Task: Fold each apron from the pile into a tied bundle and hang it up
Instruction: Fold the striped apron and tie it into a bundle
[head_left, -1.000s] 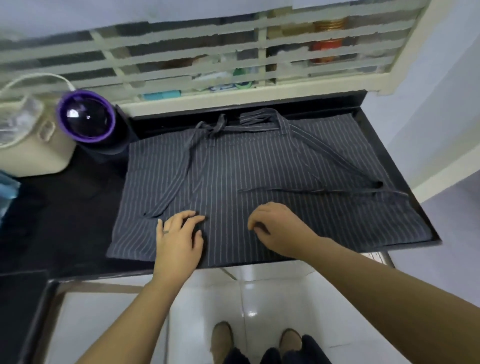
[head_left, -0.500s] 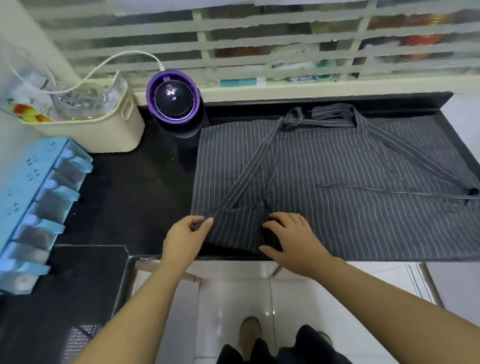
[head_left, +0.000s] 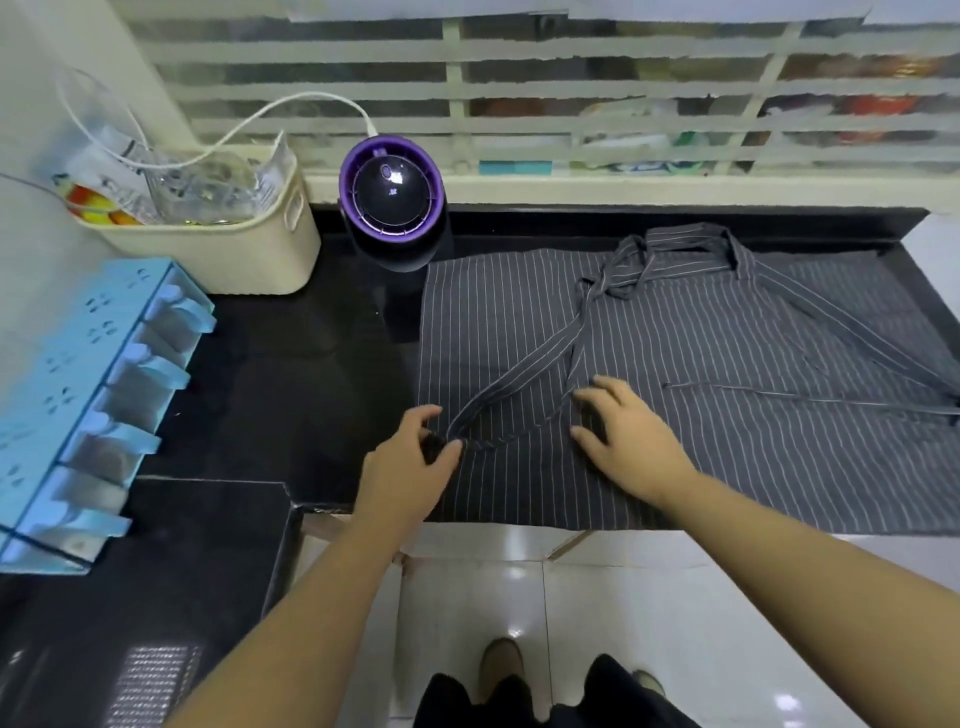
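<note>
Apron (head_left: 727, 467) of dark grey cloth with thin white stripes lies spread flat on the black polished stone counter (head_left: 291, 389). Its near hem runs along the counter's front edge and its far edge sits close under the raised back lip. Its right part runs out of view.

The left hand (head_left: 410, 467) pinches a rolled fold of cloth at the apron's near left corner, where a long striped tie strap (head_left: 519, 384) ends. The right hand (head_left: 628, 441) rests on the cloth just beside it, fingers spread and slightly bent.

Bare counter lies open left of the apron's left edge, as far as the light blue plastic drawer rack (head_left: 88, 395). The round black appliance with a purple rim (head_left: 392, 202) stands at the apron's far left corner, and the cream plastic basket (head_left: 234, 254) is beside it. White tiled floor (head_left: 597, 623) shows below the front edge.
</note>
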